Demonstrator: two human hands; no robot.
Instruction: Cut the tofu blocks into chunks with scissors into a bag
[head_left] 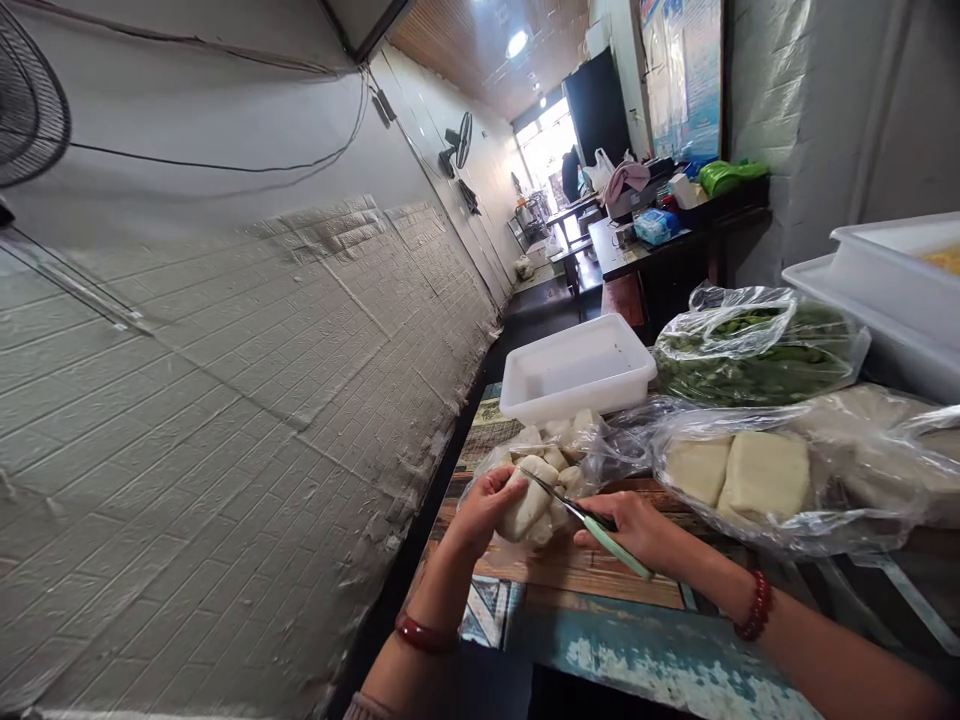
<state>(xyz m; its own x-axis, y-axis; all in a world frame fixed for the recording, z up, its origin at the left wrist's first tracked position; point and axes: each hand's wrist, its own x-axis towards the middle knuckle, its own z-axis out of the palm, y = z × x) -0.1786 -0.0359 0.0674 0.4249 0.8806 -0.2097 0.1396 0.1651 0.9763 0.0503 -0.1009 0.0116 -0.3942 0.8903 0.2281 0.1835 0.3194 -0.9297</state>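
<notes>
My left hand (484, 510) holds a smooth, pale off-white lump (526, 508) with thumb and fingers around its side. I cannot tell what food it is. In my right hand (626, 528) is a pair of scissors (619, 548) with green and black handles, its blades lying against the top of the lump. Underneath and behind are several similar pale pieces (585, 435) in a clear plastic bag. Just beyond them stands a white plastic tub (577, 372) with a few small specks in it.
To the right, a clear bag holds pale square blocks (769, 475). Behind it sits a bag of green leaves (757, 350), with white bins (900, 290) at the far right. A brick-patterned wall (225, 480) runs along the left. Farther off is a cluttered table (615, 255).
</notes>
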